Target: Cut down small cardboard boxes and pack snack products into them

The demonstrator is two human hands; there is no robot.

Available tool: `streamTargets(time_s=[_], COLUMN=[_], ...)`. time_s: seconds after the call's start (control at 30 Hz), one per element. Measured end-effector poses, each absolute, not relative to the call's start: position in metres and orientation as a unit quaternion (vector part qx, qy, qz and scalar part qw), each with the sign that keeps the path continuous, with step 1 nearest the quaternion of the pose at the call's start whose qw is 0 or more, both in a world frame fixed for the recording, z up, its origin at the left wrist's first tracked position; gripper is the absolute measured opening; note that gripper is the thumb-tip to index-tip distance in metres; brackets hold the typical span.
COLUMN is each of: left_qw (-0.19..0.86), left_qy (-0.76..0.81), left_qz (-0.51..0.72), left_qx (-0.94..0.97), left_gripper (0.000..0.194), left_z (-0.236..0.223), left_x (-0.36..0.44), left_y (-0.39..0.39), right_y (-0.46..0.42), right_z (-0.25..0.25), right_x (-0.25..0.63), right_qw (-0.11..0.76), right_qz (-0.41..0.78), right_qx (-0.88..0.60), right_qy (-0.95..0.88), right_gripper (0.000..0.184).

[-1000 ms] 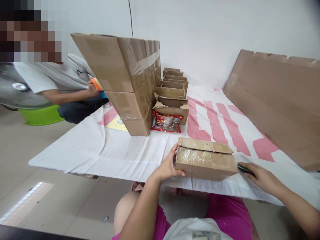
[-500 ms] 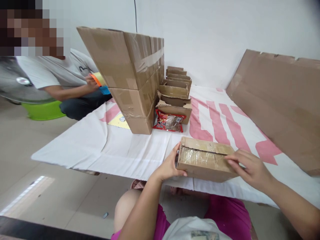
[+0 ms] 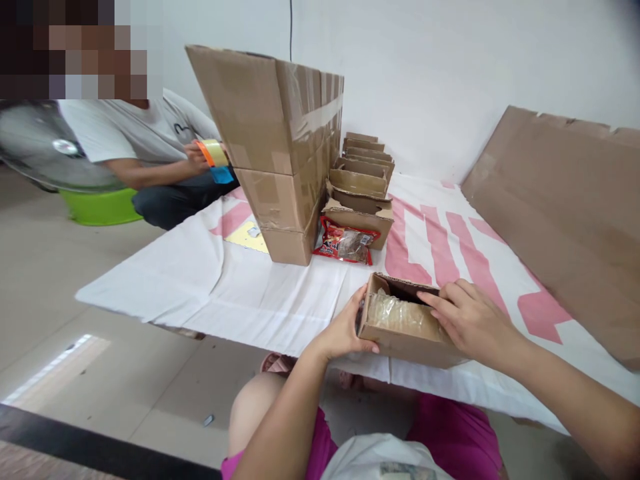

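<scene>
You have one view only, from the camera on your head, looking forward and down across your lap. It sits close over your hands, the left hand (image 3: 345, 330) and right hand (image 3: 473, 320), at the small cardboard box (image 3: 400, 323) low in the middle. Beyond, it takes in the white sheet (image 3: 240, 293) on the floor, the stacked boxes (image 3: 280, 147) and the wall. A co-worker (image 3: 145, 147) sits at far left.

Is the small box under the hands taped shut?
No. The small box is open on top, with the right hand on its flap and the left hand gripping its end.
</scene>
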State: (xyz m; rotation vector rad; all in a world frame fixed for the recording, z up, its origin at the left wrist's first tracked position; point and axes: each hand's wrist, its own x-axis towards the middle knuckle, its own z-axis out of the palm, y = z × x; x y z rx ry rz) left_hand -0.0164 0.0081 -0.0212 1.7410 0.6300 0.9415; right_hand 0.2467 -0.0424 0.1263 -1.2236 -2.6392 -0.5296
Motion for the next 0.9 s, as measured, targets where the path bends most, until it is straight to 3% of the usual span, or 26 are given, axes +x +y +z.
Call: streamTargets(time_s=[0.27,0.5,0.73,0.9], left_qw=[0.510,0.510,0.504,0.503], left_qy=[0.262,0.257,0.268,0.267], left_qz=[0.392,0.394,0.385,0.387], left_qx=[0.719,0.720,0.725,0.725], left_gripper=[0.136,0.135,0.136,0.136], left_z=[-0.0219,-0.0213,-0.0209,-0.0216], left_x=[-0.0163,-0.0157,-0.0164,-0.0165], left_y=[0.0071,0.0075,0.0072,0.0072], right_y=[-0.0364,-0.0363,-0.0348,-0.0327], right_z=[0.1277,0.1281,0.1320,0.1330], right_x=[0.2404,0.2418,0.2406,0.2400], right_qw=[0.086,0.085,0.079,0.082], right_qz=[-0.208,-0.188,-0.161,-0.144], right_qx=[-0.401,-0.343,-0.368,-0.377], right_qy=[-0.888,-0.916,-0.912,-0.911], right_gripper=[0.021,0.034,0.022,0.023])
